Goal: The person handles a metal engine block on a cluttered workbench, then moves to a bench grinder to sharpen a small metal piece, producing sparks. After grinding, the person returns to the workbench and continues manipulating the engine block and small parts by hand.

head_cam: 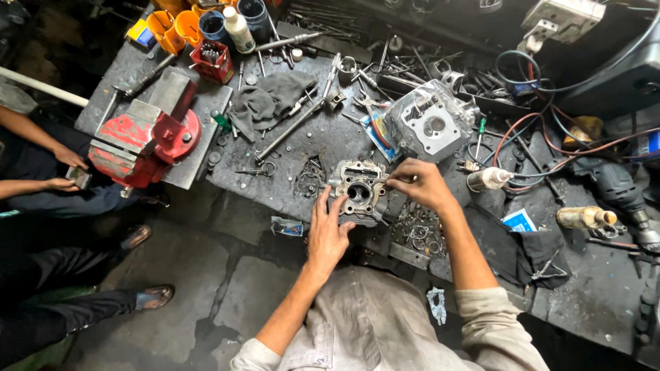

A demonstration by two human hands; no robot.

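Head view: cylinder head [357, 192] between left hand [326, 233], right hand [421, 184].

This is a mechanic's repair workshop. A grimy, oil-dark metal workbench [330, 148] is the centre of it. At its left end sits a red bench vise [146, 139]; along its far edge stand orange and blue cups [187, 26] and scattered wrenches and rods. On its middle lie engine cylinder heads [430, 124], loose washers and a rag [269, 98]. At its right end rests an electric drill [619, 189] among tangled cables.
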